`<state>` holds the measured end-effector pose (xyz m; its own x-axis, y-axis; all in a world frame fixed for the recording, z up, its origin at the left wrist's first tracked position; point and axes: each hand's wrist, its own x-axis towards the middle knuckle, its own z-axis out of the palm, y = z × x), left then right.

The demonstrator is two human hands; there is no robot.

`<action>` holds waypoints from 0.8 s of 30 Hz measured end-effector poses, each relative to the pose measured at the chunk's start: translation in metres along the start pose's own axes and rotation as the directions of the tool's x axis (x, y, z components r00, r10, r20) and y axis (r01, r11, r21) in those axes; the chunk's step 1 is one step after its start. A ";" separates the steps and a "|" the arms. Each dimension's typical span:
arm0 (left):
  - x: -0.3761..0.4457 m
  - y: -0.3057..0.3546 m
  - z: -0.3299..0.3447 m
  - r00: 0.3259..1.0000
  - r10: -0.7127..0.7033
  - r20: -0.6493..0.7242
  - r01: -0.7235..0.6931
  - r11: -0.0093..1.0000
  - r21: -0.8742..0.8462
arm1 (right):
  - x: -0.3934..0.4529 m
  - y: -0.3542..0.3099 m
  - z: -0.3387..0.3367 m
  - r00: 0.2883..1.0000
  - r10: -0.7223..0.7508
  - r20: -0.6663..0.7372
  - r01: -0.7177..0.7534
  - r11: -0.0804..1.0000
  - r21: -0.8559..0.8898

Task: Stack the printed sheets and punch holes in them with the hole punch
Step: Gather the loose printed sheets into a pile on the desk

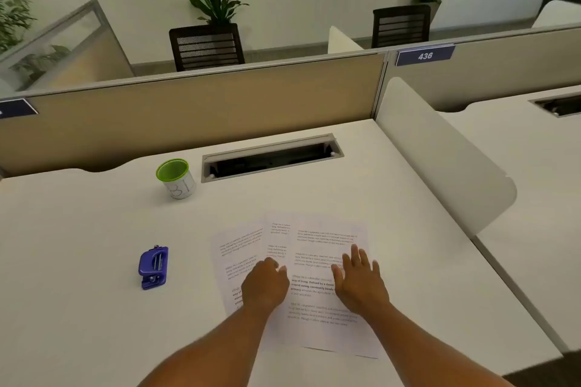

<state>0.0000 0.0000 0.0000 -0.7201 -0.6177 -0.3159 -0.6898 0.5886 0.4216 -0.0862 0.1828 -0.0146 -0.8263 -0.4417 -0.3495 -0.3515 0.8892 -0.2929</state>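
- Head view: the sheets (pixel 317 261) lie fanned out on the desk (pixel 94 308), overlapping and not yet squared. At least three are visible.
- The left hand (pixel 265 287) rests on the left sheets with fingers curled under. It seems to press or pinch an edge, but I cannot tell if it holds a sheet.
- The right hand (pixel 360 280) lies flat on the right sheet with fingers spread wide, holding nothing.
- The punch (pixel 153 267) stands well apart, to the left of the sheets, untouched. A green cup (pixel 176 177) is further back.
- I judge the step is gathering. To do it well, slide the sheets together with flat palms, then lift the pile and tap one long edge on the desk until the edges are even.
- Uneven edges would give holes that do not match, so square the pile before reaching for the punch.
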 end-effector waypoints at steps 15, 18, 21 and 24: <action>-0.017 0.017 0.030 0.983 -0.168 0.066 0.163 0.984 0.078 | -0.002 -0.002 0.015 0.989 0.093 0.113 -0.082 0.992 -0.098; -0.016 0.019 0.028 0.974 -0.205 0.095 0.200 0.978 0.056 | -0.002 -0.001 0.015 0.988 0.092 0.122 -0.082 0.993 -0.081; -0.014 0.020 0.028 0.969 -0.210 0.131 0.215 0.976 -0.021 | -0.003 -0.001 0.013 0.988 0.098 0.118 -0.091 0.994 -0.065; -0.010 0.020 0.027 0.974 -0.170 0.147 0.180 0.982 -0.057 | -0.004 -0.003 0.005 0.988 0.142 0.067 -0.147 0.985 0.091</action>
<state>-0.0087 0.0324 -0.0111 -0.5952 -0.6254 -0.5047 -0.8029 0.4370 0.4054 -0.0794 0.1809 -0.0170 -0.8365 -0.3184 -0.4460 -0.1844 0.9300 -0.3180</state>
